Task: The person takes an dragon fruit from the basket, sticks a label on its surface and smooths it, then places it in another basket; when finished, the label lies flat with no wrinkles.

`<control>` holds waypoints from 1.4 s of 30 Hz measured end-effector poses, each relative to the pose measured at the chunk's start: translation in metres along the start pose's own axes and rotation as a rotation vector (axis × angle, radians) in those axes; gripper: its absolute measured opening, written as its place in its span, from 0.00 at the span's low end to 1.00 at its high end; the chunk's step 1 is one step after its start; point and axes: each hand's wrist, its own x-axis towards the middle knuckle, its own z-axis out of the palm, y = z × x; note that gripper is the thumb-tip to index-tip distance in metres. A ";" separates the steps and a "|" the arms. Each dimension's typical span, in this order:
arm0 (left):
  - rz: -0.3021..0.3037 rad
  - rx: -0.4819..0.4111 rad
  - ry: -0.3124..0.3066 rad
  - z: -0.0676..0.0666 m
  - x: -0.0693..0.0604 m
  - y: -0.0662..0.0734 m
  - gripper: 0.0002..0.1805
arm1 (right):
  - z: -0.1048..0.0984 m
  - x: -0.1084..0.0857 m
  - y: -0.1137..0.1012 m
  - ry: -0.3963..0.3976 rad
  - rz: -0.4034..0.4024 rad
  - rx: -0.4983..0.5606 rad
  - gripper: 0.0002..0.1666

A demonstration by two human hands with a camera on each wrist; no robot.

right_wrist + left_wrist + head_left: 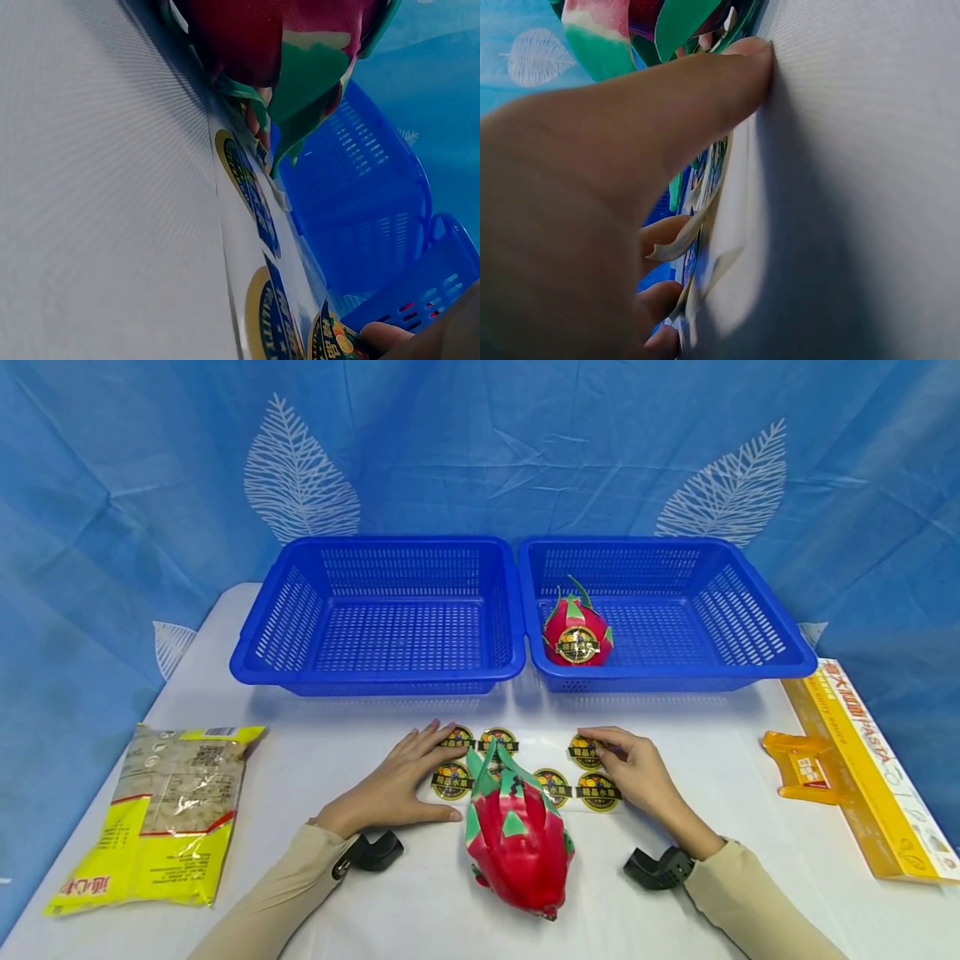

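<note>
Pinching a round black-and-gold paper sticker (587, 752) between thumb and curled fingers, our right grip (636, 768) works at the upper right of a white sticker sheet (547, 752) in the head view. Our left grip (401, 781) rests flat, fingers spread and extended, on the sheet's left end, with more round stickers (597, 792) around the fingertips. Between the two we have a large red dragon fruit with green scales (519, 839), lying on the white tabletop (420, 893), its leafy tips overlapping the sheet. Beyond stand two blue plastic mesh baskets side by side; the right one (675, 672) holds a smaller red dragon fruit bearing a sticker (570, 614) near its left wall. At our left lies a yellow-and-clear plastic bag (165, 810); at our right, a long yellow-and-white carton (877, 768) with an orange plastic piece (795, 768) against it.

From the left wrist, we see our thumb stretched across the tabletop, the other fingertips partly hidden beside a curling paper edge, and the large fruit's green scales above.

From the right wrist, we see our thumb against the sticker's raised edge, two flat stickers nearby, and the large fruit's leaves hanging close to the sheet.
</note>
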 end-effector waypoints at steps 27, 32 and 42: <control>-0.245 -0.471 0.077 -0.001 -0.003 0.071 0.43 | -0.003 -0.019 -0.035 -0.013 -0.094 0.063 0.23; -0.281 -0.489 -0.029 0.001 -0.006 0.080 0.49 | -0.003 -0.027 -0.046 -0.042 -0.108 0.085 0.24; -0.305 -0.558 -0.110 0.006 -0.011 0.090 0.52 | -0.002 -0.040 -0.060 -0.076 -0.104 0.093 0.24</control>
